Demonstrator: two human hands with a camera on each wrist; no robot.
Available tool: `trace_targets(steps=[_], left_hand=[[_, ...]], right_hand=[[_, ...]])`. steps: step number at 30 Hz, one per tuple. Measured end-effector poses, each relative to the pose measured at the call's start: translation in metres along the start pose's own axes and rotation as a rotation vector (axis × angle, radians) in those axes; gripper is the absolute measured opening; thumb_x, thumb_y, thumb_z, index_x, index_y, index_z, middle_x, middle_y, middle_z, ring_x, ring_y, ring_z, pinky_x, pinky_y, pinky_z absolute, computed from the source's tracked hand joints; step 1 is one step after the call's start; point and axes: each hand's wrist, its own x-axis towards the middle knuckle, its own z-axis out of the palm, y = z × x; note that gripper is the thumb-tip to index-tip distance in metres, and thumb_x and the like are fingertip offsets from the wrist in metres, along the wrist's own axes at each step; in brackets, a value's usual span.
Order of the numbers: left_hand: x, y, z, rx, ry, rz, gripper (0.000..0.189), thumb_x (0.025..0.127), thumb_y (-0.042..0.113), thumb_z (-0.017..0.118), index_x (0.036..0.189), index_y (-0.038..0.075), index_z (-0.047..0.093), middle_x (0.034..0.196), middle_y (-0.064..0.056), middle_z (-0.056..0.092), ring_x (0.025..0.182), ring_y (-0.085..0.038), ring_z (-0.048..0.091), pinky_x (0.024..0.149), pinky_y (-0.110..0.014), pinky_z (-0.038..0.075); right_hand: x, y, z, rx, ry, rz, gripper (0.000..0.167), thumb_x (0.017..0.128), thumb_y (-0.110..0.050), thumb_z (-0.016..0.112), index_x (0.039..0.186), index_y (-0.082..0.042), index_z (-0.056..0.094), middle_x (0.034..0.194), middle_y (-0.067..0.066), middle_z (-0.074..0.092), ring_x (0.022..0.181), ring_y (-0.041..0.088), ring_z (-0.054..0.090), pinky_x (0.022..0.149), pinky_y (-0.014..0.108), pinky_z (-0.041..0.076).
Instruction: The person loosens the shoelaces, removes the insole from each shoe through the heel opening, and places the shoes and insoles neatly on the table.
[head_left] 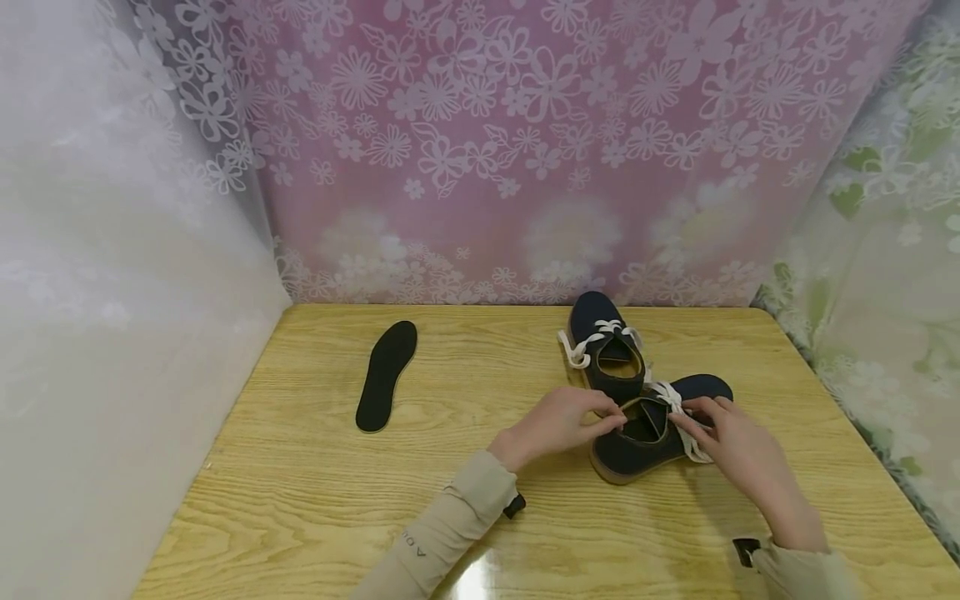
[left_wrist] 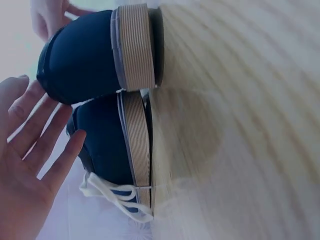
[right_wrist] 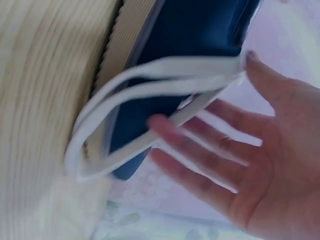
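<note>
Two dark navy lace-up shoes stand on the table's right half, the near shoe (head_left: 628,457) lying crosswise in front of the far shoe (head_left: 592,317). My left hand (head_left: 558,423) is at the heel side of the near shoe's opening, thumb and forefinger close at the rim. In the left wrist view its fingers stretch loosely along the heel (left_wrist: 82,55). My right hand (head_left: 742,446) is over the front of that opening, by the tongue and the white laces (head_left: 671,396). In the right wrist view its fingers are spread behind the hanging lace loops (right_wrist: 160,75).
A black insole (head_left: 386,375) lies flat on the left part of the wooden table (head_left: 300,500). A pink flowered curtain (head_left: 465,150) hangs along the back edge, with pale sheets (head_left: 112,292) at both sides.
</note>
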Motion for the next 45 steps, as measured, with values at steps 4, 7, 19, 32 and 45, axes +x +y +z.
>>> trace_targets(steps=[4, 7, 19, 32, 45], left_hand=[[0.0, 0.008, 0.003, 0.036, -0.001, -0.016, 0.032, 0.104, 0.044, 0.054, 0.124, 0.023, 0.068, 0.128, 0.01, 0.062, 0.089, 0.005, 0.06, 0.079, -0.008, 0.045], [0.001, 0.016, 0.007, 0.056, -0.036, -0.082, 0.049, 0.102, 0.053, 0.052, 0.139, 0.022, 0.059, 0.141, 0.006, 0.054, 0.105, -0.003, 0.063, 0.09, -0.015, 0.049], [0.005, 0.042, 0.028, 0.176, -0.092, -0.313, 0.093, 0.09, 0.076, 0.052, 0.16, 0.018, 0.032, 0.148, 0.0, 0.051, 0.103, -0.013, 0.068, 0.083, -0.022, 0.055], [-0.011, 0.019, 0.007, 0.026, -0.128, -0.238, 0.084, 0.088, 0.067, 0.066, 0.152, 0.017, 0.047, 0.149, 0.003, 0.053, 0.131, -0.011, 0.055, 0.104, -0.025, 0.048], [-0.039, -0.009, -0.02, -0.092, -0.209, -0.161, 0.076, 0.09, 0.057, 0.071, 0.154, 0.025, 0.044, 0.153, 0.007, 0.048, 0.139, -0.011, 0.048, 0.111, -0.031, 0.042]], right_hand=[[0.005, 0.015, 0.001, 0.016, 0.132, -0.041, 0.03, 0.104, -0.029, 0.06, 0.116, -0.003, 0.069, 0.104, 0.02, 0.065, 0.078, 0.032, 0.062, 0.06, 0.047, 0.049], [0.013, 0.028, 0.006, 0.007, 0.152, -0.079, 0.032, 0.106, -0.023, 0.056, 0.128, 0.0, 0.063, 0.127, 0.031, 0.057, 0.103, 0.05, 0.058, 0.081, 0.062, 0.047], [0.033, 0.052, 0.032, 0.009, 0.025, -0.084, 0.041, 0.108, -0.018, 0.051, 0.141, 0.006, 0.049, 0.141, 0.046, 0.037, 0.126, 0.063, 0.038, 0.101, 0.074, 0.031], [0.01, 0.034, 0.03, -0.037, 0.066, -0.112, 0.038, 0.103, -0.013, 0.059, 0.137, 0.003, 0.055, 0.134, 0.041, 0.048, 0.121, 0.057, 0.046, 0.096, 0.07, 0.034], [-0.007, 0.026, 0.029, 0.116, -0.046, -0.153, 0.052, 0.102, -0.027, 0.065, 0.146, -0.002, 0.051, 0.144, 0.031, 0.046, 0.126, 0.058, 0.045, 0.093, 0.073, 0.04]])
